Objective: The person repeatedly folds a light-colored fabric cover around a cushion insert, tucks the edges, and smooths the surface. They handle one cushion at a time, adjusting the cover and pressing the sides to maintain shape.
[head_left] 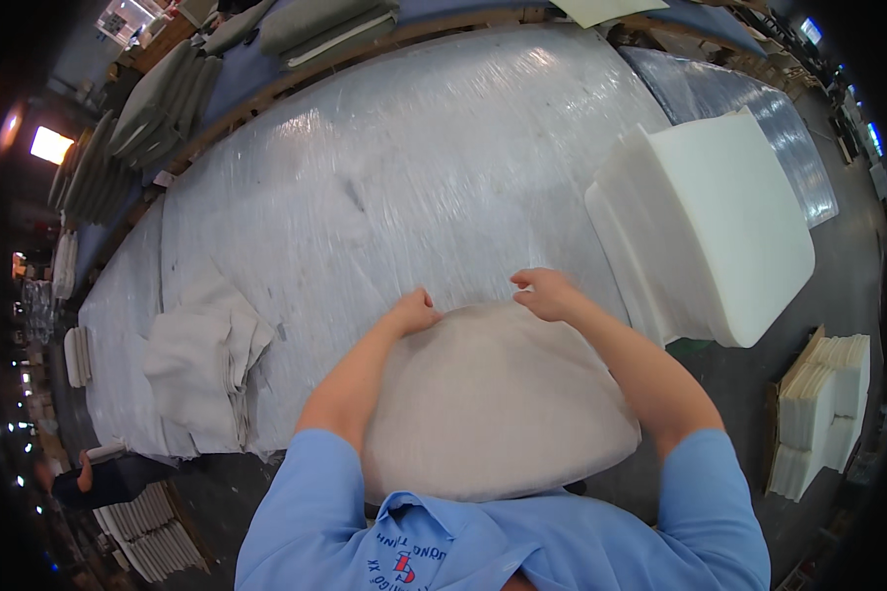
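Observation:
A beige fabric-covered cushion (498, 404) lies on the plastic-wrapped table (404, 167), pressed against my body. My left hand (414, 313) grips the cushion's far edge at the left, fingers closed on the fabric. My right hand (547, 293) pinches the same far edge a little to the right. Both forearms run along the cushion's sides.
A stack of white foam slabs (710, 227) sits at the table's right end. Folded beige fabric covers (202, 360) lie at the left. More foam pieces (823, 414) stand on the floor at right, grey cushions (158, 98) beyond the table, stacked panels (153, 537) at lower left.

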Tool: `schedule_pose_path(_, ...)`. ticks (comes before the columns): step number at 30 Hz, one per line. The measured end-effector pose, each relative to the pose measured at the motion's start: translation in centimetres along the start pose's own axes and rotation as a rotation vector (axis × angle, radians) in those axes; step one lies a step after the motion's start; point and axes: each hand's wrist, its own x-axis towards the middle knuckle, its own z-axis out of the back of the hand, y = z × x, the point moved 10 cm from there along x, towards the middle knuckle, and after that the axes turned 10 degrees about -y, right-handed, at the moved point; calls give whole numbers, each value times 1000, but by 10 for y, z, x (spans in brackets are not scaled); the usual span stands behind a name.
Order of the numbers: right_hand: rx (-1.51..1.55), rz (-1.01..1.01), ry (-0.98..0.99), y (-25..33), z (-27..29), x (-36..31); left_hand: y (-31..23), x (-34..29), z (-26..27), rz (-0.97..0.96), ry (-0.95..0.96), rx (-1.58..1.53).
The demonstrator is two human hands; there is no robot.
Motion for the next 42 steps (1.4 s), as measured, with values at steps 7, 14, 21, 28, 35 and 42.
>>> schedule_pose_path(7, -168, 81, -19, -6, -101, 63, -38, -2, -19, -187, 79, 314)
schedule_pose_path(14, -316, -148, 498, -3, -111, 51, 11, -2, 6, -62, 73, -335)
schedule_pose_path(21, 41, -567, 328, -82, -108, 53, -24, -4, -26, -73, 256, -7)
schedule_pose_path(28, 86, -473, -277, -74, -94, 60, -22, 20, -47, -84, 64, -2)
schedule_pose_path(35, 97, -445, -419, -81, -105, 73, -24, 21, -51, -92, -100, 159)
schedule_pose_path(42, 148, -426, -412, -82, -109, 86, -20, 32, -50, -53, -101, 179)
